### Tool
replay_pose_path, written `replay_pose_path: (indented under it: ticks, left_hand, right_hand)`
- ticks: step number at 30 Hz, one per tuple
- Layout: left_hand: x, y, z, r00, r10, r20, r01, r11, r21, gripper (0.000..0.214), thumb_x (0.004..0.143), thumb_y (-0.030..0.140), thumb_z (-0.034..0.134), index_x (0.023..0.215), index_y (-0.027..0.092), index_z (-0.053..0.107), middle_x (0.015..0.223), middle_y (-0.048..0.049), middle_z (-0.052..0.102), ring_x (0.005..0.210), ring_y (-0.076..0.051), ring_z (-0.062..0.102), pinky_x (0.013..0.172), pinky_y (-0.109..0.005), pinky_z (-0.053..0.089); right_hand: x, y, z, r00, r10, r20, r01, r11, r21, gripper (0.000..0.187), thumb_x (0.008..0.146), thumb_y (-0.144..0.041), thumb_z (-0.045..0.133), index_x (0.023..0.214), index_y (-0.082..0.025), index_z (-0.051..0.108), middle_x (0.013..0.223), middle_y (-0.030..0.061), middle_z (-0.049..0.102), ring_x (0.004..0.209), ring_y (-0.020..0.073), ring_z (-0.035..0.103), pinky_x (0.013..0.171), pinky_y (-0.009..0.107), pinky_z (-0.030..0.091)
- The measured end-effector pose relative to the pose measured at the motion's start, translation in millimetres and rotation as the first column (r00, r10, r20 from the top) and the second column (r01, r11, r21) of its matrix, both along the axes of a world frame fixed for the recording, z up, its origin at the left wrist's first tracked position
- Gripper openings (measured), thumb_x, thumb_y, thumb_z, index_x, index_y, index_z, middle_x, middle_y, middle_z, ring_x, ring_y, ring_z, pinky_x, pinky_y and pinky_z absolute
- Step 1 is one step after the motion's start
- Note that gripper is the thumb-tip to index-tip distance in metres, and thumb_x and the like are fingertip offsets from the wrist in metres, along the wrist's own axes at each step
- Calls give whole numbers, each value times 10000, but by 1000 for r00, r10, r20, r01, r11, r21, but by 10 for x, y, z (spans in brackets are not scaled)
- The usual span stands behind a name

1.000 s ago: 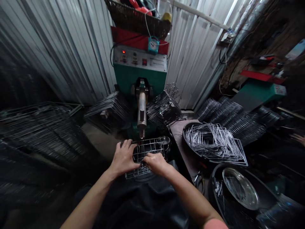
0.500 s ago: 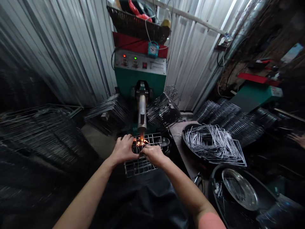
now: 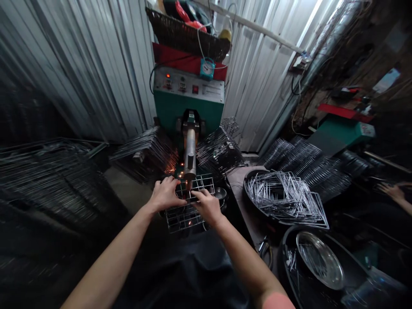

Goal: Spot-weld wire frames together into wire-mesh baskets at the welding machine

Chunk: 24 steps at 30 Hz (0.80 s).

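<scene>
A bent wire rack (image 3: 182,219), made of crossed metal rods, lies beneath the spot welder's electrode arm (image 3: 190,152). My left hand (image 3: 166,195) grips the rack's left side, its thumb reaching toward the middle. On the other side my right hand (image 3: 207,207) holds the rack close to the electrode tip, fingers bent toward the wires. The fingertips are partly hidden among the rods. A few orange sparks scatter left of the tip, and one glows lower down in front of the rack.
The green welding machine (image 3: 186,103) stands against a corrugated metal wall. Stacked wire panels (image 3: 141,150) flank the arm. To the right are a black basin (image 3: 246,193) heaped with wire frames, another tub (image 3: 285,257) with a metal bowl, pliers (image 3: 263,244), and another person's hand (image 3: 392,192).
The bright burst at the electrode tip has shrunk to scattered sparks, and the green panel light has gone out. My right hand's fingers have shifted on the rack.
</scene>
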State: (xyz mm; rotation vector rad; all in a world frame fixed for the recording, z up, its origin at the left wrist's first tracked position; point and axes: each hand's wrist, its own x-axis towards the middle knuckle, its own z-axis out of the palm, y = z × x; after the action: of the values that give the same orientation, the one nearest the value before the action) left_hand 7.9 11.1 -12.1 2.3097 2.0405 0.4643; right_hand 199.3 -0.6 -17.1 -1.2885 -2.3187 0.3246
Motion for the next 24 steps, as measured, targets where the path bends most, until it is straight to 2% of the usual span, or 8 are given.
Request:
replay_pose_path:
  ticks: [2,5,9,11,15,18,21,24]
  left_hand:
    - [-10,18,-2,1000,-4,13,4,1000,0,658,522,544,674,1059,185,550,1098,-99,554,1052,-280,492,862,-397,362]
    - [-34,88,9,1000,20,22,-20,1000,-10,676,517,555,670,1063,173,558,1099,-106,557,1057,-297,490,862,-415,363]
    - [-74,211,24,998,61,27,-60,997,-47,701,525,574,649,1074,149,554,1075,-116,565,1047,-305,497,833,-425,381]
    - [-85,241,22,998,65,26,-63,996,-69,723,518,592,647,1085,154,548,1093,-117,562,1060,-306,492,833,-425,386]
    - [-89,234,25,997,78,21,-76,993,-86,708,518,595,643,1089,188,541,1130,-110,556,1089,-309,481,857,-416,380]
    - [-81,224,56,998,68,9,-67,993,-99,703,513,585,647,1089,197,540,1136,-105,556,1090,-309,481,857,-410,382]
    - [-72,233,85,998,61,-16,-62,996,-69,711,509,573,650,1091,180,539,1139,-114,553,1086,-305,480,857,-415,383]
    - [-81,262,77,997,78,-25,-80,995,-58,706,507,583,644,1081,184,546,1120,-116,561,1077,-308,485,860,-418,383]
  right_hand:
    - [126,-58,-59,968,-55,-244,45,998,-44,392,766,-306,646,1141,-214,574,1065,60,618,911,168,598,780,259,460]
    - [339,-143,-203,863,-123,-490,22,978,-207,228,788,-309,579,973,-180,614,914,47,632,853,166,590,766,272,466]
    - [643,-326,-538,731,-334,-595,14,879,-477,246,854,-354,426,899,-182,596,635,-15,547,571,127,525,526,226,428]
    - [809,-482,-786,679,-426,-598,54,841,-538,264,850,-383,426,918,-181,583,590,-30,513,518,123,492,483,221,404]
    - [1125,-852,-1367,714,-448,-538,233,877,-421,255,828,-408,477,852,-184,596,762,37,625,726,169,591,675,260,472]
    - [1289,-1009,-1692,784,-395,-479,263,910,-320,266,832,-412,464,843,-186,605,833,69,662,803,190,622,756,280,480]
    - [1361,-989,-1796,814,-362,-455,260,926,-272,260,835,-399,459,856,-182,602,825,73,673,789,187,639,744,271,495]
    - [1367,-910,-1756,827,-348,-442,258,933,-252,246,836,-386,459,849,-183,598,808,67,677,772,183,649,722,260,508]
